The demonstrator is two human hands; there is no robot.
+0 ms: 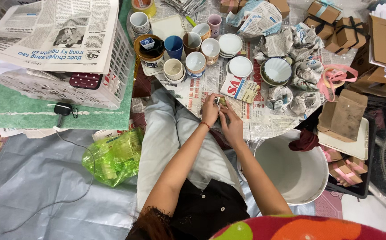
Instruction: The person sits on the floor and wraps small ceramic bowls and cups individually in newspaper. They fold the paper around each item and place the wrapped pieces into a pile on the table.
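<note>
Beside the glossy white plastic bucket [290, 171], matt printed newspaper [250, 118] is spread flat. Beyond the bucket, smooth glazed ceramic cups [196, 62] and saucers [240, 66] are seen — some wrapped in crumpled newsprint [306, 73]. Left of the bucket, a shiny, crinkled green plastic bag [115, 155] lies on smooth grey sheeting [33, 186].

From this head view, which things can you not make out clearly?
- Small object between left hand and right hand: mostly covered by the fingers, too small to identify.
- White bucket: contents unseen, near rim cut by the colourful cloth.
- Crumpled newspaper bundles: whatever they wrap is hidden.
</note>
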